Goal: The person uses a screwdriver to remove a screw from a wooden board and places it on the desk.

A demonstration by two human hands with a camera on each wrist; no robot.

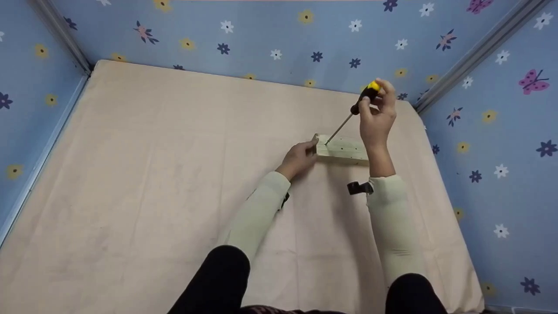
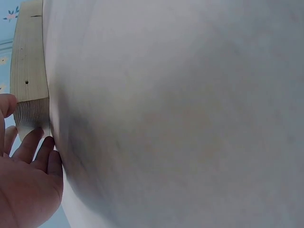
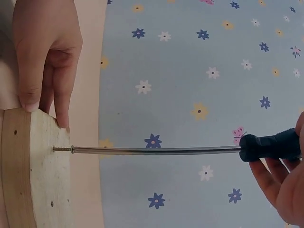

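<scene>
"Where was the wooden block?"

"It lay on the cloth-covered worktop, a little right of the person's middle and toward the far edge, with its length running left to right."

"And the left hand?"

"It held the near-left end of the wooden block. In the left wrist view, fingertips rested against the end grain, and another digit reached over the upper edge."

"What did the right hand have?"

"A screwdriver. Thumb and fingers gripped its dark handle, close to the yellow butt end. The right wrist view caught only part of that grasp, at its border."

"Did the tip meet anything?"

"Yes, the head of a brass-coloured screw, which stood in the upper face near the held end. Shaft and screw were in line, and some thread showed above the wood. I couldn't tell how deep the point sat."

"Were there other marks in the wood?"

"Small dark holes, both in the upper face and along the side."

"What else was about?"

"Pale green sleeves covered both forearms, and a black wrist mount jutted out beside the right one. Blue walls printed with white, yellow and dark blue flowers rose around the worktop, with pink butterflies among them."
</scene>
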